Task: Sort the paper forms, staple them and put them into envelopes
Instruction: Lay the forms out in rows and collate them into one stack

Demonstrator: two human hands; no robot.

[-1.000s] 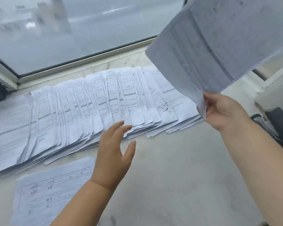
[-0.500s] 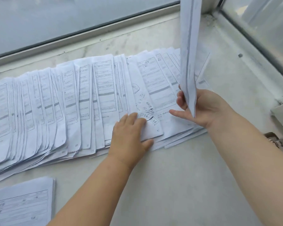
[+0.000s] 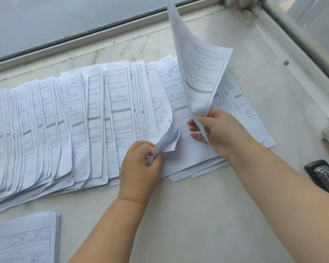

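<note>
Left hand's (image 3: 141, 164) grip pinches a curled form corner in the fanned row (image 3: 84, 120) on the bench (image 3: 198, 215); right hand (image 3: 217, 130) grasps a lifted sheet (image 3: 199, 76). Sorting's underway; stapler (image 3: 323, 177) idle, stapling likely ahead, no envelopes visible.

**Hidden, cropped and unreadable parts**

The fanned row of forms (image 3: 95, 118) is being cropped by the left edge, and each sheet is being covered in large part by its neighbour. The printed and handwritten text is being rendered too small to be read. The separate stack (image 3: 25, 242) is being cut off at the lower left corner. The stapler (image 3: 325, 177) is being clipped by the right edge, so only its near end is being shown. Part of the forms is being hidden behind the raised sheets (image 3: 199, 73), whose count cannot be told, and beneath the right hand (image 3: 217, 130) and the left hand (image 3: 141, 164).
</note>
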